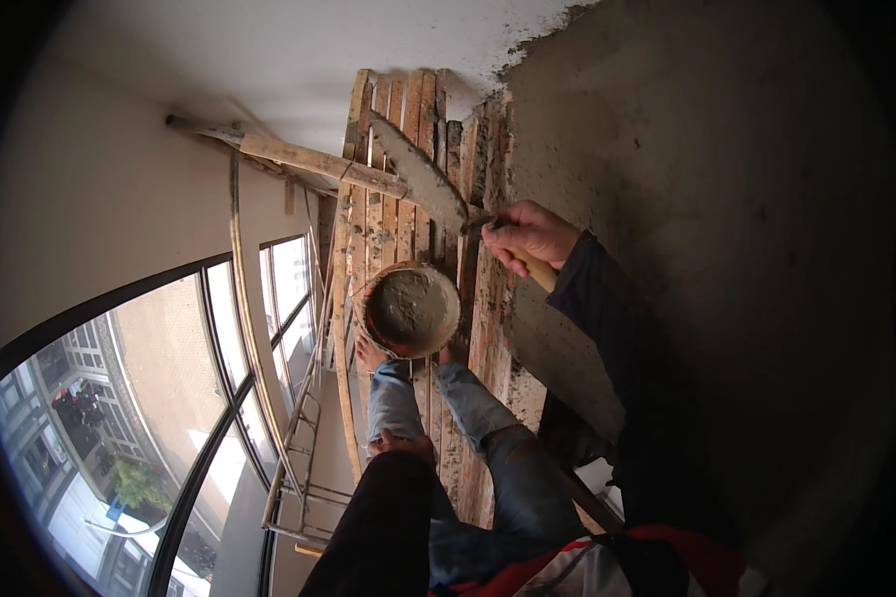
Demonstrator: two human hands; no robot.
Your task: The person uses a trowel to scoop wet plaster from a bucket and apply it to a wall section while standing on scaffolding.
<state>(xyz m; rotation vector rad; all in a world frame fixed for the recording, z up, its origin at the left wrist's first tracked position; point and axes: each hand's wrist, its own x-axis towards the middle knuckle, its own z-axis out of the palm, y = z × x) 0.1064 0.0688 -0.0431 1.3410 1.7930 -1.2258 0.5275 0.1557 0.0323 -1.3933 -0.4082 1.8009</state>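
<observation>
My right hand (pixel 534 237) is closed around the wooden handle of a trowel (pixel 423 179). Its long, pointed blade is coated in wet grey mortar and extends up and left over the planks. Below the blade stands a round bucket (pixel 411 310), reddish at the rim, with grey mortar inside. It sits on the planks just beyond my legs. My left hand (pixel 402 447) rests against my left jeans leg, nothing visible in it; its fingers are partly hidden but look laid out over the cloth.
Mortar-spattered wooden planks (pixel 373 234) form a narrow platform under me. A pole (pixel 299 154) crosses it at the far left. Metal scaffold framing (pixel 304 438) and large windows (pixel 219 398) flank the left side. Rough grey plastered wall (pixel 687 199) rises close on the right.
</observation>
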